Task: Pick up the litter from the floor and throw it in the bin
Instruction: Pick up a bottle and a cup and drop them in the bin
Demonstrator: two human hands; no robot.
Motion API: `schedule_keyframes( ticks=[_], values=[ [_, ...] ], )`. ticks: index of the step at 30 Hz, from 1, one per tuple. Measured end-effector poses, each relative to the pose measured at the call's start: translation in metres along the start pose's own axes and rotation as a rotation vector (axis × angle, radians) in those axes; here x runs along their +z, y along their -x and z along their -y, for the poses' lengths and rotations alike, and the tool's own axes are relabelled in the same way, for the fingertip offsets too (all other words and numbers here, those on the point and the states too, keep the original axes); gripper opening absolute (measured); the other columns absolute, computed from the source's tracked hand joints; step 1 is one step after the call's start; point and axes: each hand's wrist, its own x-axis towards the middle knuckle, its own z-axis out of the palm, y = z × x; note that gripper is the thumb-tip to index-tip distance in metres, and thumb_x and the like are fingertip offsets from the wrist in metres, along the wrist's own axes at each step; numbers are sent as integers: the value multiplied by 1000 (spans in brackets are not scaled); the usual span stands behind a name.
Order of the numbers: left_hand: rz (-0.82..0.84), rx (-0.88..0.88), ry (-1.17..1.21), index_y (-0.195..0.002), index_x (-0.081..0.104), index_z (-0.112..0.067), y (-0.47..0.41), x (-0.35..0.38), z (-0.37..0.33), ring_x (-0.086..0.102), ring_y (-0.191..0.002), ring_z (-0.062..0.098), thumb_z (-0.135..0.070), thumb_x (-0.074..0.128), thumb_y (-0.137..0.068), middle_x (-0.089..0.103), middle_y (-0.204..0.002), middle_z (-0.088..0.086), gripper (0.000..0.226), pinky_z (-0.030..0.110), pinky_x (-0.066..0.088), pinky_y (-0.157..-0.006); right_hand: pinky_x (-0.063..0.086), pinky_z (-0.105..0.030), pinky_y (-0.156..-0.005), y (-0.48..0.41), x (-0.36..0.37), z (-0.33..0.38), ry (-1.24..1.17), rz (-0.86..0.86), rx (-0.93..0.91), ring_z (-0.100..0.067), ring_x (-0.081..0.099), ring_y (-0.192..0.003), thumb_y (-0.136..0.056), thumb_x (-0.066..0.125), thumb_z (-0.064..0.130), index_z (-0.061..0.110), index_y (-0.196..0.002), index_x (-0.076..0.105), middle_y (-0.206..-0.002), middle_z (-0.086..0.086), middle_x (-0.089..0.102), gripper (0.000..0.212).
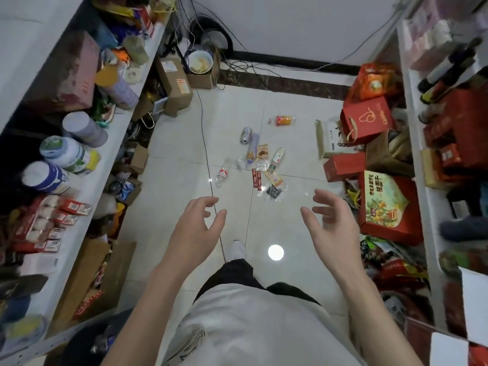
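Observation:
Litter lies scattered on the pale tiled floor ahead of me: a clear plastic bottle (222, 175) with a red label, a crushed silver can (245, 135), a tube (252, 148), a red wrapper (257, 178), a dark packet in clear film (273, 192) and an orange pouch (281, 120) farther off. My left hand (196, 231) and my right hand (331, 223) are raised side by side above the floor, nearer to me than the litter, fingers loosely curled and holding nothing. A round white bin (200, 61) with scraps inside stands at the back left by the wall.
A white shelf (87, 191) packed with tubs and boxes runs along the left. Red gift boxes (388, 207) and bags crowd the right side under another shelf. A thin cable (204, 143) runs across the floor. Cardboard boxes (174, 83) stand near the bin.

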Motion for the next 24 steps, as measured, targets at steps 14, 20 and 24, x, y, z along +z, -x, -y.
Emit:
schedule_keyframes(
  ticks=[14,20,24],
  values=[
    [-89,-101,28,-134,54,-25,-200,-38,-31,56,-106,6,-42,55,-98,54,-131,-9,40,29,47,-89,49,-15,-84,-200,68,56,-31,111,-14,1,63,-104,-91,75,28,30,-128,60,-120,16,62,40],
    [-85,-171,-1,-137,51,-28,-284,-35,-59,54,-108,4,-44,54,-98,52,-133,-12,42,30,47,-91,44,-5,-75,-297,96,61,-22,190,10,0,63,-104,-92,74,28,28,-128,60,-120,13,60,38],
    [-100,-194,42,-136,52,-27,-339,-20,-57,54,-108,3,-42,54,-98,52,-132,-12,41,26,44,-88,43,-4,-77,-355,127,51,15,226,23,-2,63,-105,-93,73,30,28,-129,59,-120,13,60,39]
  ],
)
